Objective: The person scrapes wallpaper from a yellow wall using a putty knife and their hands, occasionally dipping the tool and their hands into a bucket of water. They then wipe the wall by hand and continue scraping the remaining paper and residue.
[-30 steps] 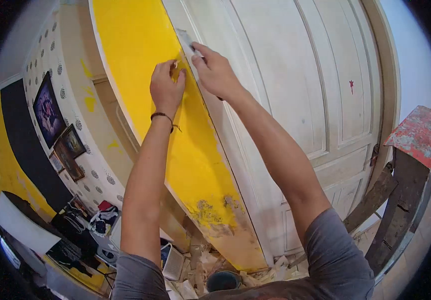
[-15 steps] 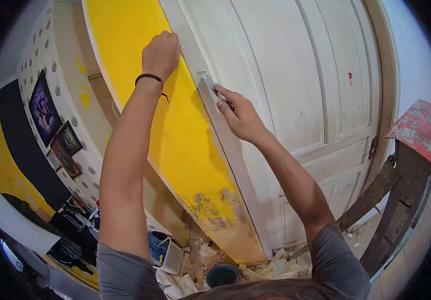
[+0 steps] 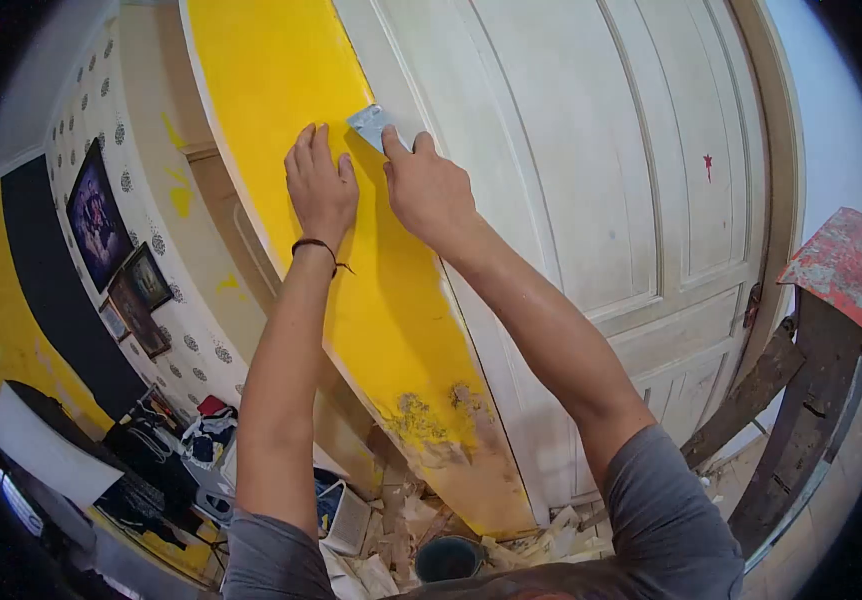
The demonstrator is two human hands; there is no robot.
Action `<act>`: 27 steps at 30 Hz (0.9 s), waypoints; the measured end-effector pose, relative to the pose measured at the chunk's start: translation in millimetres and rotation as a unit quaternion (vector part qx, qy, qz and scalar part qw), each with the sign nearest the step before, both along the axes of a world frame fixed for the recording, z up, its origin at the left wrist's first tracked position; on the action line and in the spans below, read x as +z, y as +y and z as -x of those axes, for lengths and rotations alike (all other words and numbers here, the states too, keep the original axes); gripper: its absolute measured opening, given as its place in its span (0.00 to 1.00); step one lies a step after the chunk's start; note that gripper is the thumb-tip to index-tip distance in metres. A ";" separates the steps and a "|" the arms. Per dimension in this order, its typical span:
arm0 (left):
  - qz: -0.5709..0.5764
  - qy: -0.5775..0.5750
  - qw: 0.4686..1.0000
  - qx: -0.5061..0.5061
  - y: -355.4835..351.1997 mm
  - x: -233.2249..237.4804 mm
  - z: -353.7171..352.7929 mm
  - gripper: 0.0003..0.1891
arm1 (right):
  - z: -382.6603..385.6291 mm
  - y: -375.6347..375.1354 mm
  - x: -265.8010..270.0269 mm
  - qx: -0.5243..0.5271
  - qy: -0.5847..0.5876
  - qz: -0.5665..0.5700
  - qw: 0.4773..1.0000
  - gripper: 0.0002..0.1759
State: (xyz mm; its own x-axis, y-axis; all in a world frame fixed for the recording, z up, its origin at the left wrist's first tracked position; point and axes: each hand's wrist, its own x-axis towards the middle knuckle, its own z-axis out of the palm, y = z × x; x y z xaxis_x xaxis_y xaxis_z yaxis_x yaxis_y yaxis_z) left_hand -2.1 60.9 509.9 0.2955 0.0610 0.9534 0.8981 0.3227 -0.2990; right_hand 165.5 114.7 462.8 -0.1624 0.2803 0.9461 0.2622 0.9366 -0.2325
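Observation:
A putty knife (image 3: 367,124) is gripped in my right hand (image 3: 433,192). Its broad metal blade lies against the yellow wall (image 3: 391,280), close to where the wall meets the pale door frame (image 3: 399,85). The handle is mostly hidden by my fingers. To the left of the blade, my left hand (image 3: 323,185) rests on the yellow surface with its fingers spread and nothing in it. A dark cord bracelet circles that wrist. Lower down, the yellow paint is patchy and flaked.
A white panelled door (image 3: 591,180) stands to the right. Worn wooden boards (image 3: 811,400) lean at the far right. Below are a dark bucket (image 3: 448,558), scraps littering the floor, and a white basket (image 3: 349,520). Framed pictures (image 3: 99,220) hang on the left wall.
My right hand has moved up and left, bringing the blade from the door frame onto the yellow wall. My left hand has come down from the wall's edge and opened.

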 end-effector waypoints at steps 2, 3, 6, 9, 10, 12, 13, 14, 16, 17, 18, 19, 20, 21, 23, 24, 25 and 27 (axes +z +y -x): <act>0.024 -0.013 1.000 0.015 -0.1 -13.7 2.7 0.29 | 0.2 -4.9 -8.0 -0.031 -0.019 0.023 0.999 0.27; 0.031 -0.011 0.999 0.017 -0.2 -19.4 2.8 0.29 | 2.2 -5.2 -11.4 -0.030 -0.022 0.021 0.999 0.27; 0.042 -0.005 0.999 0.032 0.5 -30.7 2.0 0.29 | 13.6 -5.3 -18.9 -0.055 -0.020 0.009 0.998 0.27; 0.041 -0.015 0.998 0.035 1.6 -37.2 -2.5 0.29 | 17.5 -4.0 -16.1 -0.067 -0.005 -0.003 0.998 0.28; 0.048 -0.013 0.998 0.042 0.2 -38.1 -3.7 0.29 | 16.1 -4.5 -16.3 -0.070 -0.002 -0.010 0.997 0.29; 0.051 -0.013 0.997 0.050 -1.9 -37.5 -4.7 0.29 | 17.5 -5.0 -15.3 -0.072 0.000 -0.019 0.997 0.29; 0.051 -0.012 0.998 0.037 -2.2 -35.6 -5.6 0.27 | 19.8 -5.6 -13.9 -0.062 -0.001 -0.009 0.998 0.29; 0.050 -0.011 0.998 0.023 -1.2 -31.7 -7.1 0.25 | 20.3 -5.0 -11.9 -0.054 -0.001 0.001 0.999 0.28; 0.053 -0.017 0.998 0.004 -2.2 -18.8 -11.3 0.23 | 15.8 -3.1 -11.3 -0.044 -0.006 0.014 0.999 0.28; 0.055 -0.024 0.998 -0.012 -3.0 -8.6 -12.8 0.22 | 14.3 -2.1 -8.9 -0.031 -0.010 0.025 0.999 0.27; 0.053 -0.022 0.998 -0.014 -1.8 0.9 -13.6 0.22 | 12.7 -0.1 -3.7 -0.033 -0.008 0.024 0.999 0.27; 0.052 -0.005 0.999 -0.013 -0.6 11.2 -14.6 0.21 | 11.8 2.7 4.1 -0.017 -0.001 0.016 1.000 0.28; 0.051 0.013 0.999 -0.012 1.8 20.7 -16.7 0.20 | 9.8 5.6 9.4 -0.002 0.008 0.010 1.000 0.29; 0.041 0.026 0.999 0.000 1.3 29.0 -22.3 0.19 | 1.8 1.8 13.9 0.029 0.031 0.018 0.999 0.28; 0.050 0.041 0.998 -0.016 2.3 43.9 -29.4 0.18 | -6.7 7.5 5.8 0.049 0.088 0.020 0.995 0.28; 0.057 0.054 0.996 -0.029 0.6 50.8 -31.2 0.17 | -11.8 10.5 -1.9 0.071 0.142 0.020 0.987 0.27; 0.061 0.076 0.995 -0.001 -1.3 56.5 -35.1 0.14 | -18.6 12.0 -16.0 0.104 0.169 0.034 0.980 0.27; 0.099 0.100 0.990 0.027 -6.8 66.5 -40.9 0.12 | -34.0 15.7 -50.2 0.120 0.154 0.040 0.980 0.27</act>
